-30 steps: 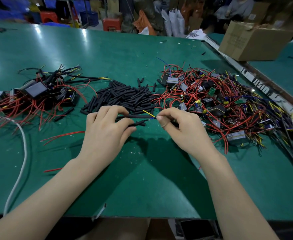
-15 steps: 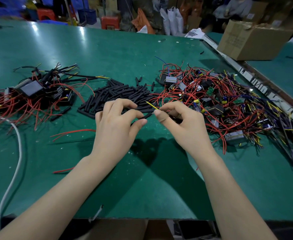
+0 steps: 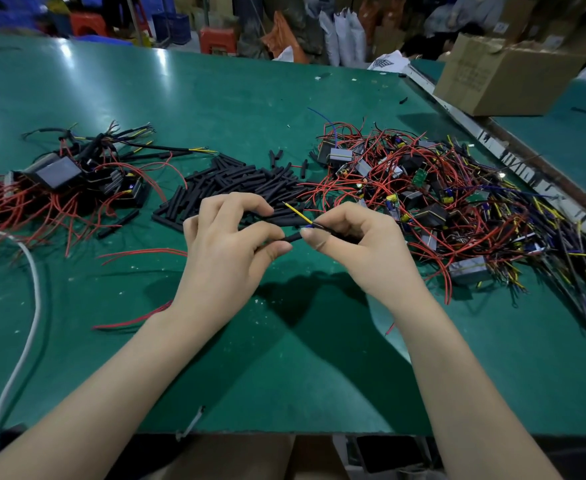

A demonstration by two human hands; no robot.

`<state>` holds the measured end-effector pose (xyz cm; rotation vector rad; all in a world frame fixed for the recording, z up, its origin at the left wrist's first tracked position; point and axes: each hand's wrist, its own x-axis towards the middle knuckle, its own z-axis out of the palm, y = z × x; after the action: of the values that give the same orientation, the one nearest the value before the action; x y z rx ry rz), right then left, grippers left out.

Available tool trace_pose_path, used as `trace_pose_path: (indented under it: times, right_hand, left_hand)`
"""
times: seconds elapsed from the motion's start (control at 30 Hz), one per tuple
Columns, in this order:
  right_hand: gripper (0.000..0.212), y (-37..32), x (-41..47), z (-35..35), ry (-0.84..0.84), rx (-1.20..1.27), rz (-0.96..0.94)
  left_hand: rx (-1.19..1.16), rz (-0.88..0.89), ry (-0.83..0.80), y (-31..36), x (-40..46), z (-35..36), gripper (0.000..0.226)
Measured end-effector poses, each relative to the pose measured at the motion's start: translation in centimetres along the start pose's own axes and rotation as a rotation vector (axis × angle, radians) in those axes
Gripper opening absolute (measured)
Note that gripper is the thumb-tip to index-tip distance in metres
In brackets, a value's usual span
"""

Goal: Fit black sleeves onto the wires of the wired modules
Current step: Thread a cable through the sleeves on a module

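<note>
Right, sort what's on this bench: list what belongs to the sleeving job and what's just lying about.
Job:
left hand gripping a black sleeve
right hand pinching the yellow wire
pile of loose sleeves
unsleeved modules heap
sleeved modules

Lying about:
cardboard box
white cable
stray red wires

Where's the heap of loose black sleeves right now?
In the head view the sleeve heap lies mid-table, just beyond the left hand, between the sleeved modules on the left and the red-wired tangle on the right.
</note>
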<state>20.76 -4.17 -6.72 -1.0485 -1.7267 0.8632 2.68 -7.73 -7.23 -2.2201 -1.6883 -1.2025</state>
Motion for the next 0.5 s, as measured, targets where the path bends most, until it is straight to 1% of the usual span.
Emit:
trace_pose_path:
  times: [0.13, 0.2, 0.27, 0.37, 0.5]
  right_hand:
    - [0.009, -0.22, -0.01, -0.40, -0.061, -0.011, -0.005]
    - [0.014, -0.40, -0.09, -0.67, -0.092, -0.055, -0.011]
    - [0.019, -0.54, -0.18, -0.78, -0.104, -0.104, -0.027]
    - [0.020, -0.65, -0.35, -0.62, -0.118, -0.165, -0.062]
    - [0.024, -0.24, -0.36, -0.44, -0.095, -0.282, -0.096]
  left_hand:
    - [-0.035, -0.070, -0.001, 0.25, 0.02, 0.18, 0.022]
    - [-0.036, -0.092, -0.002, 0.12, 0.17, 0.10, 0.023]
    - [-0.022, -0.083, -0.022, -0.04, 0.30, -0.07, 0.024]
    - [0.029, -0.073, -0.057, 0.02, 0.28, -0.21, 0.027]
    - [0.075, -0.120, -0.024, 0.45, -0.04, -0.12, 0.019]
